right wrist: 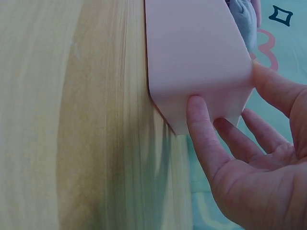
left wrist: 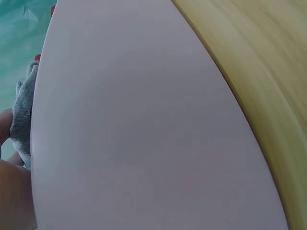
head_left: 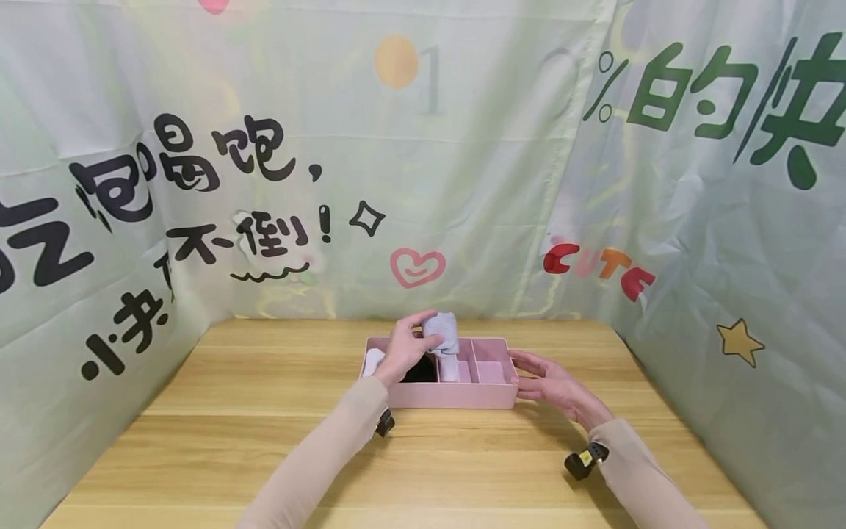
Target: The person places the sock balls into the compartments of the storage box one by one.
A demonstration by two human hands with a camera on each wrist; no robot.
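My left hand (head_left: 399, 353) pinches a rolled light grey-blue cloth (head_left: 441, 330) between thumb and fingers, above a pink divided box (head_left: 456, 397). The cloth's narrower lower part hangs into the compartment right of the middle. In the left wrist view the box's long side (left wrist: 134, 115) fills most of the frame; grey cloth (left wrist: 23, 117) and fingers show at its left edge. My right hand (head_left: 558, 386) touches the box's right end, fingers extended and spread. The right wrist view shows those fingertips (right wrist: 195, 108) against the end wall and another finger at the rim.
A white cloth piece (head_left: 373, 360) lies in the leftmost compartment, and a black item (head_left: 419, 369) lies beside it, partly behind my left hand. The wooden table (head_left: 218, 411) meets printed fabric walls (head_left: 463, 184) at the back and sides.
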